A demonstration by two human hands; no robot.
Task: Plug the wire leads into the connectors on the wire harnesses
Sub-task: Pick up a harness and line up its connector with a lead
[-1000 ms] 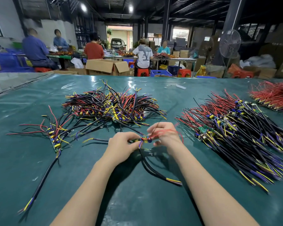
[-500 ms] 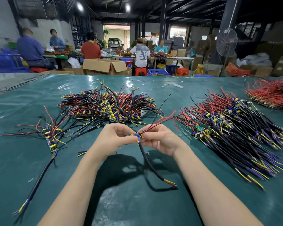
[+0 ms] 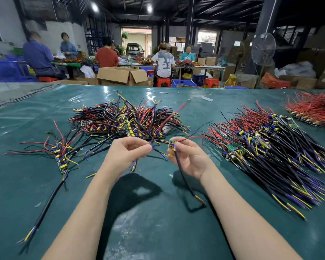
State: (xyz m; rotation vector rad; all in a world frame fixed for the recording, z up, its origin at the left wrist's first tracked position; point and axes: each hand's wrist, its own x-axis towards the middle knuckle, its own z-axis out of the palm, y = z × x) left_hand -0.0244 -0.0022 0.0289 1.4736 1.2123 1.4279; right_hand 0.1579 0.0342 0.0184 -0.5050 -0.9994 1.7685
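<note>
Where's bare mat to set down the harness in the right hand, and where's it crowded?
Free: green mat at the near edge between the forearms; the near-left corner beyond the long black cable; far strip behind the middle pile. Crowded: middle pile, right pile, and left harness cluster.

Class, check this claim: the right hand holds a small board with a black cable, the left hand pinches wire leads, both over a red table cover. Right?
One detail is wrong: the table cover is dark green, not red, as the head view shows. The right hand does hold the small board with its black cable, and the left hand pinches wire leads.
</note>
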